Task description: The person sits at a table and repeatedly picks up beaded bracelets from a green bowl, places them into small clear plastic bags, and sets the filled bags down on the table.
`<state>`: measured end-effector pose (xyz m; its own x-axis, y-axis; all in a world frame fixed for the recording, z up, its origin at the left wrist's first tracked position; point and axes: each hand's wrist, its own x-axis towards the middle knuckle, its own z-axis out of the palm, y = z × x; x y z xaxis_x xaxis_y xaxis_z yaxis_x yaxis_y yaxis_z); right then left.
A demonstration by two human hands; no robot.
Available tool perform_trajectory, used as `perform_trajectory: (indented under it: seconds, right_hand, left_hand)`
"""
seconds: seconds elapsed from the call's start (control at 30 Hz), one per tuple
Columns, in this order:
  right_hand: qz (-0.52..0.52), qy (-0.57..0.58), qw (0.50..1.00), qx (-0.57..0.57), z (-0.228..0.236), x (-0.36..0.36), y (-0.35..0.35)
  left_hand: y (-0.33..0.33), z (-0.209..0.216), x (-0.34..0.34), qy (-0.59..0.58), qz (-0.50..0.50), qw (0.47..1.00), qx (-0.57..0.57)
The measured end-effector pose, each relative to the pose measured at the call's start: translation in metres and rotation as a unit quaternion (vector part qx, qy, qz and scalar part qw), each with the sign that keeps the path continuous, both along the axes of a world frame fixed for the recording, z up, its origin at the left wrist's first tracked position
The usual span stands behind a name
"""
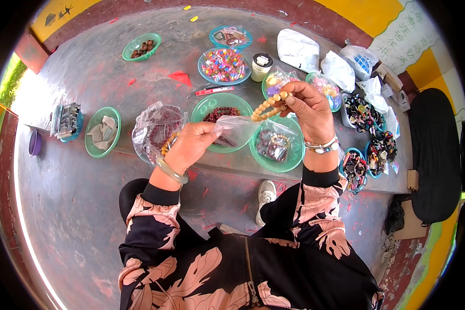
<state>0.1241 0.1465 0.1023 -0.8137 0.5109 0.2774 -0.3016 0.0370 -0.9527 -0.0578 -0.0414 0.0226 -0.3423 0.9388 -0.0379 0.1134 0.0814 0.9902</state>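
Note:
Between finger and thumb, my right hand [311, 111] grips a pale yellow bead bracelet [266, 109], raised above the green bowls. My left hand [191, 142] pinches a small clear plastic bag [235, 130], and the bracelet's lower end is at the bag's right edge; I cannot tell whether it is inside. Behind the bag, a green bowl [204, 109] contains dark red bead strings [222, 113]. Below my right hand, another green bowl [289, 164] holds bagged beads [273, 144]. A large clear bag with bead strings [157, 126] lies beside my left hand.
Farther back are a bowl of colourful pieces [223, 64], a lidded cup [261, 67] and a red-and-white marker-like stick [214, 91]. A green bowl with grey cloths [103, 132] stands left. White plastic bags [298, 49] and baskets of dark trinkets [364, 113] crowd the right. A ledge edge runs below the bowls.

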Motion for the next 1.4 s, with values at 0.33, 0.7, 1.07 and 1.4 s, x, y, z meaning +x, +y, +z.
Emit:
perform_trajectory:
  seconds: [0.33,0.7,1.07,1.4]
  right_hand:
    - [0.015,-0.031,0.999,0.016,-0.003,-0.004,-0.002]
    - [0.063,-0.013,0.996,-0.057,-0.005,-0.007,-0.010]
    - [0.126,-0.351,0.912,0.169,-0.004,-0.010,-0.008]
    - [0.083,-0.322,0.924,0.190,-0.023,-0.021,-0.020]
  left_hand:
    - [0.000,0.009,0.004,0.012,-0.014,1.000,0.016]
    - [-0.001,0.010,0.002,0.058,-0.025,0.998,-0.015]
    - [-0.001,-0.003,-0.007,0.157,-0.035,0.985,0.067]
    - [0.004,-0.004,0.001,0.122,0.026,0.992,-0.027]
